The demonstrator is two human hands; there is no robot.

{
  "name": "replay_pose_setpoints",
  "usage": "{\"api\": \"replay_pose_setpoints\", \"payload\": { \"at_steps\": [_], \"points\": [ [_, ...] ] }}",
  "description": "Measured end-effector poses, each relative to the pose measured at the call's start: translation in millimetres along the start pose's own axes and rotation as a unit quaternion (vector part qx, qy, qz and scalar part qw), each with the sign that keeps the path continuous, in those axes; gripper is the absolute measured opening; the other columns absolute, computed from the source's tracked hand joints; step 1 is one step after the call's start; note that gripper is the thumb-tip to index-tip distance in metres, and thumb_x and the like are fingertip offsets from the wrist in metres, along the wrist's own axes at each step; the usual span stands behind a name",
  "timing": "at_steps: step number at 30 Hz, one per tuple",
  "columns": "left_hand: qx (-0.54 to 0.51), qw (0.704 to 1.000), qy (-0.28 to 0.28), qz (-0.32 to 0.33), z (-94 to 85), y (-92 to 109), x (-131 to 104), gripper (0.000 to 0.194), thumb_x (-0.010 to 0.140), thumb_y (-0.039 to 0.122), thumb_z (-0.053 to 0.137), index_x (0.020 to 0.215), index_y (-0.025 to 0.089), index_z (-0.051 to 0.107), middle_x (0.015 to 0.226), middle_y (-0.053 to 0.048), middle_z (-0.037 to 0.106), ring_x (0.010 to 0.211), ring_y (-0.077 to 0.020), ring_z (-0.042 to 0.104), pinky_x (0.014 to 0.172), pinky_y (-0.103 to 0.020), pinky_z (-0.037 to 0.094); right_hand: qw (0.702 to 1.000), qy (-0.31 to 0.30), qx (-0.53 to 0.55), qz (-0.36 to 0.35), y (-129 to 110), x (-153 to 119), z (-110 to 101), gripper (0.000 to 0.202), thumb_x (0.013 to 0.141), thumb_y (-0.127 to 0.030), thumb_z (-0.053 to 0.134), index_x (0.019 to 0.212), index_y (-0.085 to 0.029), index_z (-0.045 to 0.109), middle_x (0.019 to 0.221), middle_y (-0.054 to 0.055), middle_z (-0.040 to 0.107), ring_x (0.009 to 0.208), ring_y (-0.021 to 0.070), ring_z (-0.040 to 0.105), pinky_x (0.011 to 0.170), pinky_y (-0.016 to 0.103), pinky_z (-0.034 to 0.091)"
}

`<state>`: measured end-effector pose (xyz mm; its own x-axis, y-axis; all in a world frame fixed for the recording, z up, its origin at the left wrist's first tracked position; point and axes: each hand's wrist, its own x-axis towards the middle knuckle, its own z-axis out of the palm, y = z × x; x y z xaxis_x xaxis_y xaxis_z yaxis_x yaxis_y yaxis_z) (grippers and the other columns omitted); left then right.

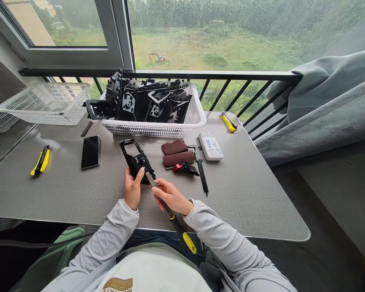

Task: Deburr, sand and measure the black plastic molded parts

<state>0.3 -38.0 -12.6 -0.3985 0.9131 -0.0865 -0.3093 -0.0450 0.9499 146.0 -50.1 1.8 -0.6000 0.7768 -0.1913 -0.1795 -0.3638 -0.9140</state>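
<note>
My left hand (132, 190) is closed around the lower end of a black plastic part (136, 160), which has an open frame at its top. My thumb lies along the part's right side. In my right hand (170, 195) is a flat file (167, 207), gripped by its metal blade. Its black and yellow handle hangs down toward my lap. The file's tip meets or nearly meets the lower part of the black piece; contact is hard to tell. My left palm hides the piece's lower end.
A white basket (158, 130) piled with black plastic parts (149, 101) stands by the railing. On the table (246, 194) lie two yellow utility knives (40, 161), a phone (90, 152), brown sandpaper (179, 158), a caliper (202, 174) and a white box (211, 146). Another white basket (48, 103) stands left.
</note>
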Motion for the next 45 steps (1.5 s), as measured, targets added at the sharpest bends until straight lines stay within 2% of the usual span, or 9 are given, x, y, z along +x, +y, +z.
{"api": "replay_pose_setpoints", "payload": {
  "at_steps": [8, 13, 19, 25, 30, 34, 37, 41, 45],
  "points": [
    [-0.012, 1.0, -0.009, -0.007, 0.7, 0.6, 1.4, 0.037, 0.072, 0.042, 0.076, 0.097, 0.021, 0.059, 0.093, -0.001, 0.067, 0.082, -0.0146, 0.064, 0.078, -0.027, 0.049, 0.999, 0.046, -0.007, 0.003, 1.6, 1.7, -1.1, 0.042, 0.08, -0.061, 0.059, 0.086, -0.022, 0.046, 0.047, -0.011, 0.051, 0.028, 0.0063, 0.041, 0.027, 0.016, 0.031],
    [-0.011, 1.0, -0.009, -0.024, 2.1, 2.0, 1.3, 0.036, 0.072, 0.042, 0.076, 0.096, 0.021, 0.059, 0.093, 0.0, 0.066, 0.08, -0.0138, 0.063, 0.077, -0.027, 0.047, 0.999, 0.031, -0.025, -0.001, 0.3, 0.7, 1.8, 0.04, 0.081, -0.059, 0.06, 0.084, -0.021, 0.049, 0.046, -0.011, 0.051, 0.027, 0.0056, 0.038, 0.027, 0.016, 0.029],
    [-0.047, 0.997, -0.001, -0.061, 6.2, 6.2, 0.2, 0.041, 0.067, 0.044, 0.079, 0.093, 0.021, 0.057, 0.085, 0.002, 0.066, 0.071, -0.0125, 0.062, 0.069, -0.026, 0.048, 0.998, 0.061, -0.033, -0.005, -0.3, 1.1, -0.1, 0.039, 0.082, -0.059, 0.058, 0.083, -0.021, 0.049, 0.045, -0.011, 0.05, 0.026, 0.0055, 0.036, 0.026, 0.016, 0.025],
    [-0.072, 0.993, -0.008, -0.09, 7.0, 10.1, 0.3, 0.039, 0.065, 0.041, 0.081, 0.088, 0.02, 0.059, 0.079, 0.004, 0.067, 0.064, -0.0113, 0.062, 0.067, -0.025, 0.049, 0.999, 0.038, -0.026, 0.004, -0.7, -0.4, 2.0, 0.038, 0.081, -0.058, 0.06, 0.083, -0.021, 0.05, 0.045, -0.011, 0.051, 0.026, 0.005, 0.035, 0.025, 0.016, 0.025],
    [-0.122, 0.985, -0.004, -0.122, 5.9, 12.6, 2.6, 0.035, 0.064, 0.037, 0.081, 0.087, 0.019, 0.063, 0.083, 0.001, 0.071, 0.073, -0.0155, 0.068, 0.078, -0.031, 0.052, 0.994, 0.103, 0.003, -0.025, -4.0, 0.7, -3.1, 0.04, 0.08, -0.059, 0.06, 0.084, -0.02, 0.051, 0.045, -0.01, 0.05, 0.025, 0.0049, 0.034, 0.025, 0.016, 0.023],
    [-0.162, 0.976, 0.01, -0.148, 5.3, 14.6, 3.5, 0.028, 0.064, 0.031, 0.081, 0.085, 0.018, 0.066, 0.084, 0.001, 0.074, 0.074, -0.0148, 0.069, 0.075, -0.027, 0.052, 0.983, 0.17, 0.027, -0.058, -6.3, 5.2, -10.9, 0.042, 0.078, -0.061, 0.06, 0.085, -0.02, 0.051, 0.046, -0.011, 0.049, 0.025, 0.0041, 0.033, 0.025, 0.016, 0.024],
    [-0.19, 0.965, 0.007, -0.179, 5.2, 16.2, 3.5, 0.024, 0.067, 0.027, 0.078, 0.087, 0.017, 0.068, 0.086, -0.001, 0.075, 0.075, -0.015, 0.069, 0.072, -0.025, 0.052, 0.978, 0.197, 0.033, -0.053, -4.6, 9.9, -14.6, 0.045, 0.075, -0.062, 0.061, 0.085, -0.019, 0.05, 0.053, -0.01, 0.053, 0.024, 0.0025, 0.032, 0.024, 0.016, 0.024],
    [-0.198, 0.959, -0.019, -0.199, 5.9, 18.4, 1.9, 0.022, 0.068, 0.027, 0.077, 0.086, 0.017, 0.069, 0.084, -0.001, 0.075, 0.074, -0.0161, 0.07, 0.072, -0.027, 0.053, 0.983, 0.176, 0.039, -0.013, -1.9, 12.0, -14.0, 0.047, 0.069, -0.061, 0.065, 0.086, -0.02, 0.049, 0.067, -0.009, 0.058, 0.024, 0.0001, 0.032, 0.022, 0.016, 0.024],
    [-0.152, 0.969, -0.055, -0.187, 7.3, 20.0, -0.7, 0.035, 0.064, 0.03, 0.081, 0.093, 0.018, 0.066, 0.087, -0.002, 0.074, 0.076, -0.0184, 0.07, 0.074, -0.03, 0.052, 0.99, 0.139, 0.032, 0.01, -3.3, 8.5, -11.1, 0.044, 0.071, -0.057, 0.067, 0.087, -0.021, 0.047, 0.047, -0.015, 0.043, 0.026, 0.0022, 0.029, 0.024, 0.015, 0.025]
  ]
}}
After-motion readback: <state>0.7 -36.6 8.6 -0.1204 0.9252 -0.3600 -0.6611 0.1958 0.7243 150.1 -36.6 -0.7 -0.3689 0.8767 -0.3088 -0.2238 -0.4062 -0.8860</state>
